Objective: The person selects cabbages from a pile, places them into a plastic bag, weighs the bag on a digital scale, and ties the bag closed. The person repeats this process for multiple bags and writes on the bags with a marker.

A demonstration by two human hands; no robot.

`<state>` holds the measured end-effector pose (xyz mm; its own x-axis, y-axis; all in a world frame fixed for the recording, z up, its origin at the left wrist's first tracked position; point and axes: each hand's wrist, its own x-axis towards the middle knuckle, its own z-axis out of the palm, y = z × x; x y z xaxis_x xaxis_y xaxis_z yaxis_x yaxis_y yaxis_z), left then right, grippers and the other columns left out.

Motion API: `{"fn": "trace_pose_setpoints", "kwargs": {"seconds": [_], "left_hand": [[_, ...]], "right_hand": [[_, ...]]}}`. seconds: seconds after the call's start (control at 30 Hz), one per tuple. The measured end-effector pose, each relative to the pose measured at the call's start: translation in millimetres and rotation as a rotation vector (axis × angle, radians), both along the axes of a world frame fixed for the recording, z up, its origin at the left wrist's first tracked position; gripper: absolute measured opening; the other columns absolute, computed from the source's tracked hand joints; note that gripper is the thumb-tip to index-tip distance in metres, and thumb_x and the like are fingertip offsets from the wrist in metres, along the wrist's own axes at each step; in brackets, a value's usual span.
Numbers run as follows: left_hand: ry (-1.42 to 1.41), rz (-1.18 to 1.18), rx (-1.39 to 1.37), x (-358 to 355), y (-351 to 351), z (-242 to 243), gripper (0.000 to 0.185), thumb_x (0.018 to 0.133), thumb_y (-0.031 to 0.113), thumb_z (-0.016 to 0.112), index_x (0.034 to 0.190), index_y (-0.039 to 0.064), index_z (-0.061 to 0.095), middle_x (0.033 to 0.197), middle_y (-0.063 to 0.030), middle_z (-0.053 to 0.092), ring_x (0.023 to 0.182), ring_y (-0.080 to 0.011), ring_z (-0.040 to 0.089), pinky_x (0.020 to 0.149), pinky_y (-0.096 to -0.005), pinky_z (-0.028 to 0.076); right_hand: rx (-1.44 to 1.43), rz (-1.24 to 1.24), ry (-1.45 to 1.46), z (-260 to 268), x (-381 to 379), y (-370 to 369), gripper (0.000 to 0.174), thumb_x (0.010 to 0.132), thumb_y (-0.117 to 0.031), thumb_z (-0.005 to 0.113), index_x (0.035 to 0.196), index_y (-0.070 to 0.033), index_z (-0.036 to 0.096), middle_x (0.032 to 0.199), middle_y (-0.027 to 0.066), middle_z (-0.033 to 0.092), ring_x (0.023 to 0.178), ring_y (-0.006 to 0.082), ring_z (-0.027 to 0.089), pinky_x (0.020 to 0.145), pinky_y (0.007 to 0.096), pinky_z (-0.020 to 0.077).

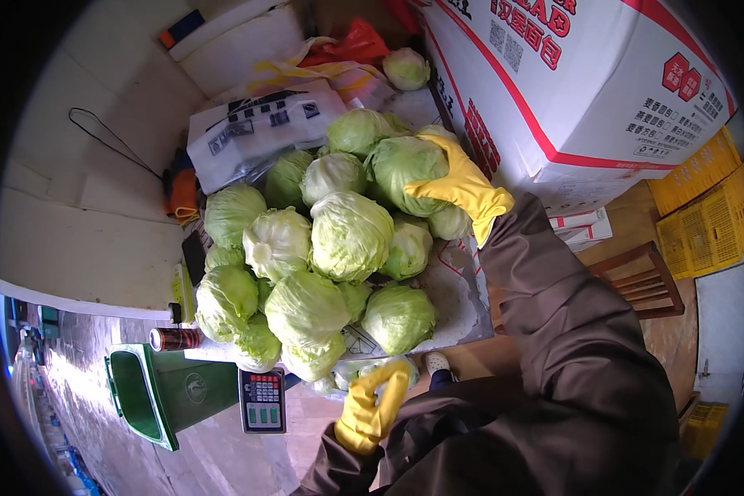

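Observation:
Many heads of iceberg lettuce [352,237] are heaped on a table covered with cardboard [456,291]. My right hand [462,180], in a yellow rubber glove, spans a green lettuce head [403,170] at the right of the heap. Its thumb lies across the front, and the other fingers reach over the far side. Below the table's near edge is my left hand [372,409], gloved alike, with thumb and fingers curved into a ring. Nothing shows inside that ring. Just beyond it, a clear plastic bag [347,375] with pale green contents is partly hidden.
A large white carton [570,105] stands at the right, before yellow crates [707,229] and a wooden chair [648,282]. Behind the heap lies a white printed package [263,127]. A drink can [173,339], a digital scale panel [263,400] and a green wheelie bin [192,390] are at the left.

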<state>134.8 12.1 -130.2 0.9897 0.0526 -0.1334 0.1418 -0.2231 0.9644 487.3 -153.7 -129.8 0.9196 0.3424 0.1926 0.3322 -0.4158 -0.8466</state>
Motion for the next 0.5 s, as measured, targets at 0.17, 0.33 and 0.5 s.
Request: {"fn": "trace_pose_setpoints", "kwargs": {"seconds": [0.17,0.33,0.5], "left_hand": [[-0.072,-0.023,0.053,57.3,5.8,47.9,0.026,0.099,0.011,0.057,0.116,-0.007,0.065,0.106,-0.0200,0.071,0.092,-0.0264,0.069,0.083,-0.0321,0.053],[0.156,-0.072,-0.063,37.1,-8.0,26.0,0.029,0.100,0.019,0.059,0.115,-0.006,0.067,0.094,-0.0133,0.072,0.085,-0.0163,0.065,0.079,-0.0295,0.052],[0.395,-0.115,-0.280,-36.6,-6.9,-15.3,0.028,0.101,0.018,0.058,0.117,-0.005,0.065,0.107,-0.0193,0.071,0.097,-0.0238,0.068,0.085,-0.0324,0.053]], "right_hand": [[0.776,0.077,0.496,-10.7,-1.1,-15.5,0.072,0.088,-0.045,0.071,0.146,-0.012,0.044,0.146,0.0172,0.049,0.131,0.0341,0.050,0.111,0.0539,0.0402],[1.461,0.796,0.959,-12.9,-35.9,-41.6,0.083,0.089,-0.064,0.060,0.150,-0.012,0.038,0.148,0.0157,0.047,0.132,0.0388,0.050,0.098,0.0749,0.0409],[1.514,0.923,1.291,-3.5,-133.4,-86.5,0.080,0.099,-0.053,0.048,0.156,-0.005,0.020,0.147,0.0308,0.041,0.131,0.0495,0.046,0.100,0.0777,0.0333]]}}
